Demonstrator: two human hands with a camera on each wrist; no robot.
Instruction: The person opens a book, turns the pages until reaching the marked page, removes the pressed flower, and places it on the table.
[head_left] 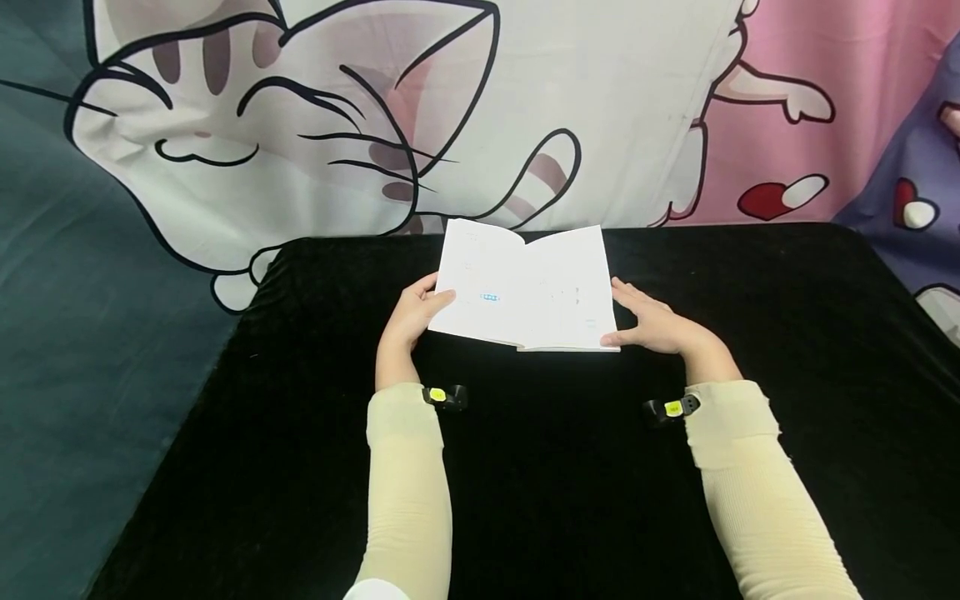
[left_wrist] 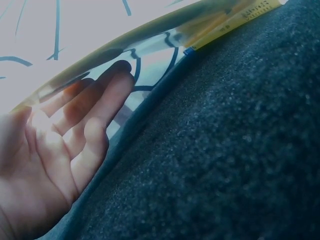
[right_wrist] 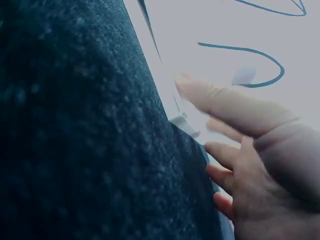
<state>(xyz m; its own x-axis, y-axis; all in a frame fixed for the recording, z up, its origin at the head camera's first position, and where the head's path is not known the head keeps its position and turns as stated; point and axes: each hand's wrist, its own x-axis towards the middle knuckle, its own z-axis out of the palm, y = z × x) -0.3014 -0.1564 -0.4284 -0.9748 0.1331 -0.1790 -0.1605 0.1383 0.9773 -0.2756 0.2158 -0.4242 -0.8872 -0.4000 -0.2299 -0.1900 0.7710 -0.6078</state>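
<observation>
An open book (head_left: 491, 267) with mostly white pages and a small blue print on its left page lies before me. My left hand (head_left: 414, 317) grips its left edge, thumb on top of the page and fingers underneath. In the left wrist view, that side is lifted off the cloth, showing a yellow cover (left_wrist: 215, 42) above the fingers. My right hand (head_left: 654, 325) is at the right side, thumb on the lower corner of the page and the other fingers extended along the edge. The right wrist view shows the thumb over the page block (right_wrist: 160, 75), fingers beside it.
A black cloth (head_left: 547, 483) covers the table under the book. Behind it hangs a curtain (head_left: 622, 108) with a cartoon cat, white and pink. Small black cameras (head_left: 446, 397) with yellow labels sit on both wrists, at the sleeve cuffs.
</observation>
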